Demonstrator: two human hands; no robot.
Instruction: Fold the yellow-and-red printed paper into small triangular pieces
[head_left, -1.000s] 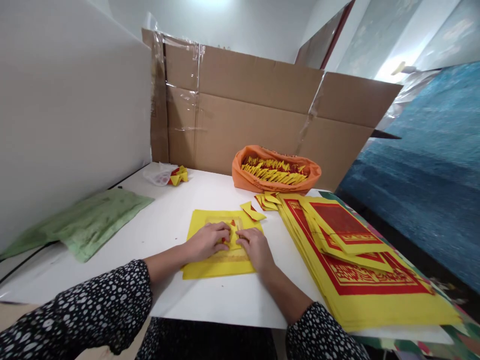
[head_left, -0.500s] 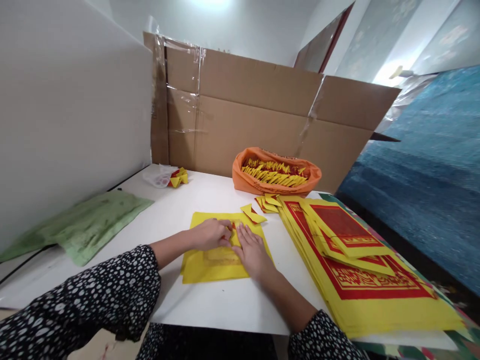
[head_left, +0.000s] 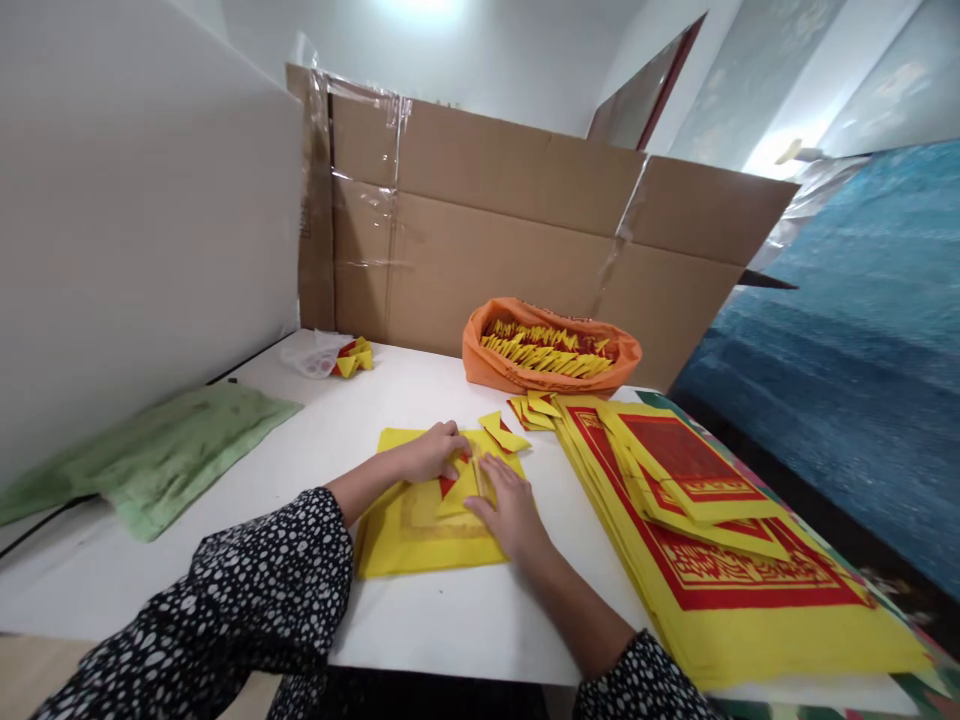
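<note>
A small folded yellow paper [head_left: 457, 497] with red patches lies over a stack of yellow paper sheets [head_left: 420, 558] in front of me. My left hand [head_left: 433, 453] has its fingers curled and closed on the upper left part of the folded paper. My right hand [head_left: 516, 510] grips the right side of it, fingertips above and thumb lower down. Just beyond the sheets lies a finished-looking folded paper piece [head_left: 504, 434], and behind that a small pile of folded pieces [head_left: 534, 411].
An orange bag [head_left: 487, 375] full of folded pieces stands against a cardboard panel [head_left: 495, 240]. Large red-printed yellow sheets [head_left: 757, 630] are stacked at right. A green cloth [head_left: 172, 450] lies at left, with a clear plastic bag [head_left: 311, 355] and yellow-red folded pieces [head_left: 352, 357] behind it.
My left hand has moved slightly up and to the right, its wrist raised. More of the folded paper, with a red patch, shows between my hands. The view has shifted slightly.
</note>
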